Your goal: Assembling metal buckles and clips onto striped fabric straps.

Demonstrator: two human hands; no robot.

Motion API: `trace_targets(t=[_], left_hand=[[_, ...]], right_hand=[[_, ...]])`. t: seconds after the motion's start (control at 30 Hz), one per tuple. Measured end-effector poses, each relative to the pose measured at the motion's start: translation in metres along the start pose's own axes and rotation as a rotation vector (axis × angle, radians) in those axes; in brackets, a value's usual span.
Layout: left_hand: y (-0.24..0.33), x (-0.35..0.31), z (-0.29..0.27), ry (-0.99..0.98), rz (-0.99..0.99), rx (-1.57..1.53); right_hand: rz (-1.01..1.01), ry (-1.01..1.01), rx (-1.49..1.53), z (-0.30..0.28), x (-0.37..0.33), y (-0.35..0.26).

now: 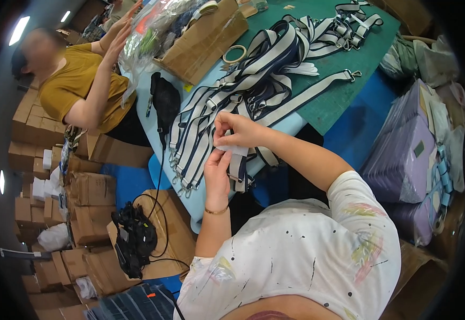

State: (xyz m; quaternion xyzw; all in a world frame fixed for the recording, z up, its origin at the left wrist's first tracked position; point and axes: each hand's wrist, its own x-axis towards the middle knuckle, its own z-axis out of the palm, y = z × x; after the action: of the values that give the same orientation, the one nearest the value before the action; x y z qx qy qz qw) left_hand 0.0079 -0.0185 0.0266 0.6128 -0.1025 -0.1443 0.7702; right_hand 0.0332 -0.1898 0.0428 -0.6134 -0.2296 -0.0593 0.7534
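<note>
Two hands meet above the near edge of the bench (292,126). The left hand (217,173) pinches a small white slip (236,150) between thumb and fingers; the right hand (236,130) is closed at its upper edge, though whether it grips cannot be told. The slip should be light, thin and easily creased: hold by opposite edges. Navy-and-white straps (227,101) lie beyond, probably soft and limp; grasp behind the metal clips (185,190), which may snag near the left corner. The tangled pile obstructs. A black pouch (166,101) lies along the left edge; a cardboard box (205,45) stands farther back.
</note>
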Motion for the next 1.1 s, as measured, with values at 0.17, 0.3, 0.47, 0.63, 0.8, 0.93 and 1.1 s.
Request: trace_targets(t=[0.17, 0.3, 0.47, 0.63, 0.8, 0.93, 1.1], left_hand=[[0.004, 0.01, 0.015, -0.028, -0.074, 0.014], [0.006, 0.018, 0.018, -0.016, -0.038, 0.01], [0.014, 0.011, 0.01, -0.077, -0.057, 0.085], [0.023, -0.001, 0.01, -0.102, 0.054, 0.286], [0.027, -0.011, 0.018, -0.062, 0.342, 0.681], [0.019, -0.019, 0.031, 0.015, 0.722, 1.156], [0.011, -0.016, 0.019, 0.029, 0.352, 0.612]], right_hand=[[0.09, -0.142, -0.133, 0.003, 0.006, -0.01], [0.059, 0.013, -0.214, 0.005, 0.005, -0.008], [0.053, 0.019, -0.327, -0.003, -0.007, -0.01], [0.076, 0.089, -0.474, 0.001, -0.014, -0.016], [0.148, 0.209, -0.229, 0.004, -0.018, -0.008], [0.165, 0.278, -0.216, 0.016, -0.015, 0.004], [0.168, 0.217, -0.081, 0.009, -0.009, 0.008]])
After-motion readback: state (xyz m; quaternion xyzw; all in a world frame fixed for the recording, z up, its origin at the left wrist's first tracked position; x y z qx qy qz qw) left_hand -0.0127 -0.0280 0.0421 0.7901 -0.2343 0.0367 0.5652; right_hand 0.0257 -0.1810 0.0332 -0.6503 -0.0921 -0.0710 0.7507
